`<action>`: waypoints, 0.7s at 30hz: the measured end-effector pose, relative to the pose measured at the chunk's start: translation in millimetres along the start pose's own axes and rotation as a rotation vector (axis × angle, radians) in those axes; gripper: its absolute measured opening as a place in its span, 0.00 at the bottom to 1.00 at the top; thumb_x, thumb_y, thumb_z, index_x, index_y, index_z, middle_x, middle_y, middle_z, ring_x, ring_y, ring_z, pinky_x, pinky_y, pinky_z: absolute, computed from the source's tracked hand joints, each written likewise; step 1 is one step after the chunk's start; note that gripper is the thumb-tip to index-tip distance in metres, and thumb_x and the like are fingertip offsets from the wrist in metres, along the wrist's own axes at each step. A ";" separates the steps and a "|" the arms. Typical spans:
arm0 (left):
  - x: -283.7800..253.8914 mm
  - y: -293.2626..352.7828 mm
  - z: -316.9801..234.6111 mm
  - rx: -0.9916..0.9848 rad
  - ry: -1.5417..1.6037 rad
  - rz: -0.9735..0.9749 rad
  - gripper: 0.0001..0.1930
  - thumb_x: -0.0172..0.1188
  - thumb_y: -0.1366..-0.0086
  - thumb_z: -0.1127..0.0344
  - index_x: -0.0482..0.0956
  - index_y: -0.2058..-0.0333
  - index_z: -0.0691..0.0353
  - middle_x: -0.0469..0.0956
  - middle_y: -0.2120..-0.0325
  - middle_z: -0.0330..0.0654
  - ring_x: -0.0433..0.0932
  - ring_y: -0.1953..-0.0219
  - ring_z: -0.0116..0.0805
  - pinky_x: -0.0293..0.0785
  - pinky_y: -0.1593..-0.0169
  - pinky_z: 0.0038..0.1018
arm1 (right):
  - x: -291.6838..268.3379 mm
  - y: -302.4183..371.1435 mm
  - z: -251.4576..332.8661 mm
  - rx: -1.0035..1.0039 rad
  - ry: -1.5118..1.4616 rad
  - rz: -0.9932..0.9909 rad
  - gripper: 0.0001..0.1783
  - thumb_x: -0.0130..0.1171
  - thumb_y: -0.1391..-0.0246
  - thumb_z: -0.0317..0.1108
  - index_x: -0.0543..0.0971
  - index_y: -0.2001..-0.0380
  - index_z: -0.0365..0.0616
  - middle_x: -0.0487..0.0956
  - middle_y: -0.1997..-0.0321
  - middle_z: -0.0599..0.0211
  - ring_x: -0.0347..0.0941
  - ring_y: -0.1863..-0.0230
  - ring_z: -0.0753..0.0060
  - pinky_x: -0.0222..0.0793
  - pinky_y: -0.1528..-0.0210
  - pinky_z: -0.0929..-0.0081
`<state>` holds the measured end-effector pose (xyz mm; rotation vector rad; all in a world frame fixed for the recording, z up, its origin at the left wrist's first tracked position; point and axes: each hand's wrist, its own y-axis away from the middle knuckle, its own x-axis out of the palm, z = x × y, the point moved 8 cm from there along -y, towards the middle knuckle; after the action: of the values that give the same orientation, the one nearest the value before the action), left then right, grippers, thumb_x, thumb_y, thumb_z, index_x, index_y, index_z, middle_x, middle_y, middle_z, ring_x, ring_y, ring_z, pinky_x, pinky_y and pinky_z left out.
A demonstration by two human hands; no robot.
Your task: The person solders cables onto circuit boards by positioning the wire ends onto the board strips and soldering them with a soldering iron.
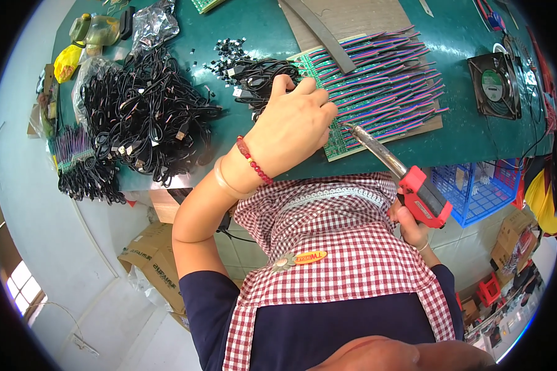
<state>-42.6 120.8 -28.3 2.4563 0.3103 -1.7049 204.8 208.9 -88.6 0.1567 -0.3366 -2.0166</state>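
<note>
My left hand (294,127) is closed, its fingers curled down at the left edge of a green circuit board panel (335,143). What its fingertips pinch is hidden under the hand. Black cables (257,77) with small plugs lie right beside those fingers. My right hand (411,230) is wrapped round the red and black handle of a soldering iron (384,150). The iron's tip points left, at the panel's near part, close to my left hand; whether it touches cannot be told. Rows of pink, blue and black wires (390,80) run rightward from the panel.
A big heap of black cables (145,111) covers the table's left side. Loose small black connectors (226,52) lie behind. A flat metal strip (322,37) crosses the cardboard (377,18) and panel. A fan (494,85) stands right; a blue basket (476,191) sits below the edge.
</note>
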 end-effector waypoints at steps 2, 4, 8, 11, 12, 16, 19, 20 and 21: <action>-0.1 -0.3 -0.3 0.003 0.002 0.000 0.04 0.56 0.49 0.68 0.72 0.79 0.59 0.70 0.75 0.38 0.69 0.63 0.35 0.59 0.53 0.37 | 0.2 -1.2 2.4 -0.020 -0.049 -0.009 0.24 0.56 0.46 0.33 0.66 0.48 0.33 0.69 0.77 0.66 0.64 0.77 0.75 0.63 0.71 0.75; 0.7 -0.3 0.3 -0.001 0.000 0.014 0.04 0.56 0.48 0.68 0.72 0.79 0.59 0.71 0.75 0.38 0.70 0.63 0.35 0.59 0.53 0.37 | -0.7 -1.9 2.9 -0.029 -0.083 -0.026 0.25 0.56 0.46 0.33 0.66 0.48 0.32 0.67 0.79 0.67 0.63 0.78 0.75 0.63 0.72 0.74; 0.6 -0.6 -0.9 0.001 -0.013 0.017 0.04 0.56 0.48 0.68 0.72 0.79 0.59 0.71 0.75 0.38 0.70 0.63 0.35 0.60 0.53 0.37 | -3.2 -1.2 2.9 -0.036 -0.073 -0.059 0.25 0.56 0.46 0.33 0.66 0.48 0.32 0.67 0.80 0.67 0.63 0.79 0.75 0.63 0.73 0.75; 0.6 -0.9 -0.7 -0.005 -0.012 0.018 0.04 0.56 0.48 0.68 0.72 0.79 0.59 0.71 0.75 0.38 0.70 0.63 0.35 0.60 0.53 0.37 | -0.7 -4.3 10.3 -0.062 -0.073 -0.063 0.25 0.56 0.46 0.33 0.66 0.49 0.31 0.67 0.80 0.66 0.63 0.79 0.75 0.63 0.73 0.75; 0.6 -1.2 -0.2 -0.008 -0.011 0.013 0.04 0.56 0.49 0.68 0.72 0.79 0.59 0.71 0.75 0.38 0.69 0.63 0.35 0.60 0.53 0.37 | 0.7 -6.5 13.4 -0.060 -0.105 -0.076 0.24 0.56 0.46 0.34 0.66 0.49 0.31 0.67 0.81 0.66 0.62 0.79 0.75 0.62 0.74 0.74; -0.5 -1.5 -1.9 -0.013 -0.021 -0.009 0.03 0.56 0.48 0.68 0.72 0.78 0.59 0.70 0.75 0.38 0.69 0.64 0.36 0.60 0.53 0.36 | -1.4 -13.1 18.6 -0.102 -0.139 -0.094 0.23 0.54 0.44 0.36 0.64 0.50 0.32 0.66 0.81 0.67 0.62 0.80 0.75 0.61 0.75 0.74; -0.5 0.7 -3.0 -0.044 -0.058 -0.038 0.03 0.56 0.48 0.69 0.72 0.78 0.58 0.70 0.75 0.37 0.69 0.64 0.35 0.60 0.53 0.35 | 0.2 -17.4 26.7 -0.131 -0.157 -0.104 0.23 0.52 0.43 0.38 0.64 0.50 0.33 0.65 0.81 0.67 0.61 0.80 0.75 0.61 0.76 0.74; -0.5 1.7 -4.6 -0.047 -0.060 -0.040 0.03 0.56 0.48 0.69 0.72 0.78 0.58 0.70 0.75 0.37 0.69 0.64 0.35 0.60 0.53 0.35 | -0.4 -18.4 26.7 -0.133 -0.157 -0.101 0.23 0.52 0.43 0.38 0.64 0.50 0.33 0.65 0.81 0.67 0.61 0.80 0.75 0.61 0.76 0.74; -1.0 3.4 -4.8 -0.070 -0.082 -0.041 0.03 0.57 0.48 0.69 0.72 0.77 0.58 0.69 0.75 0.38 0.69 0.64 0.35 0.61 0.53 0.34 | -0.9 -19.5 27.3 -0.146 -0.211 -0.085 0.23 0.53 0.44 0.35 0.64 0.49 0.32 0.66 0.80 0.67 0.62 0.78 0.76 0.63 0.73 0.75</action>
<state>-37.7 118.6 -25.7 2.3389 0.4064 -1.7741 181.6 222.5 -68.6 -0.1359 -0.3182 -2.1380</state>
